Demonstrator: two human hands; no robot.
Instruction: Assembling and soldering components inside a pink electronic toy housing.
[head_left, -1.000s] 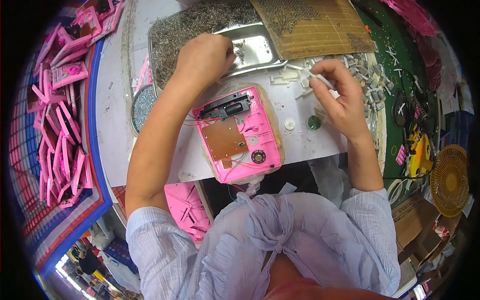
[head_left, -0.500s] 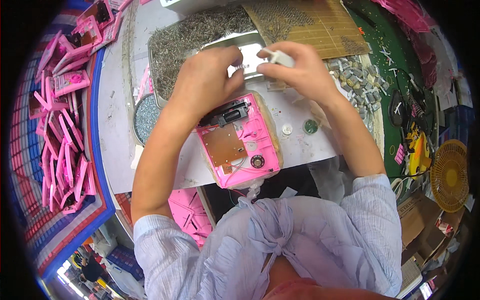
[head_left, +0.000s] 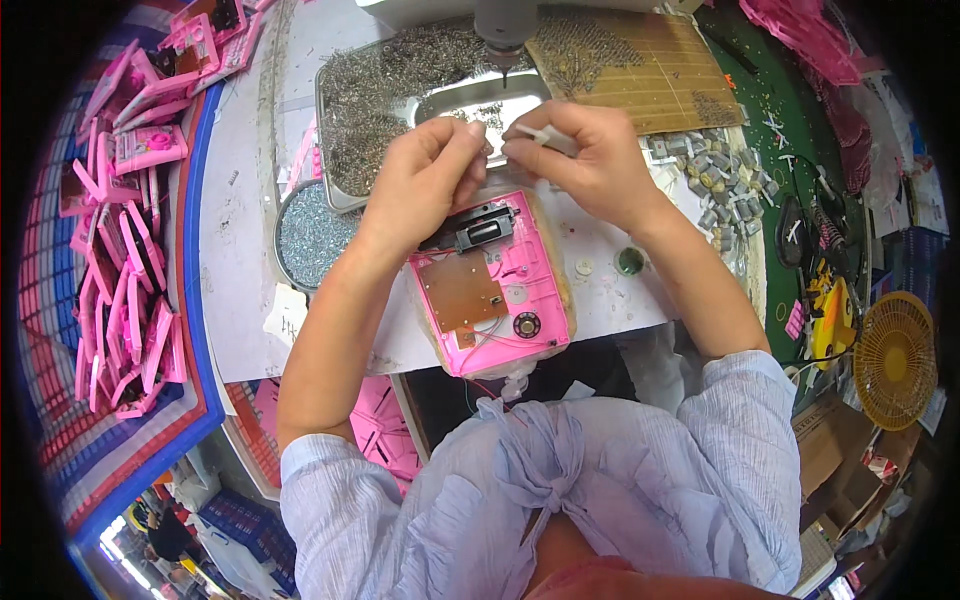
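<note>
Both hands (head_left: 500, 165) meet at the pink casing's (head_left: 490, 285) far edge.

— How's the light?
— Bright and even, daylight-like; the white counter (head_left: 250, 250) almost washes out, and the metal tray (head_left: 460, 100) shows glare.
— Shadows?
— Soft, short ones under the left hand (head_left: 425, 185) and right hand (head_left: 590, 165).
— Sharpness?
— Crisp at centre. The fisheye bends edges and blackens the corners; the rim looks smeared.
</note>
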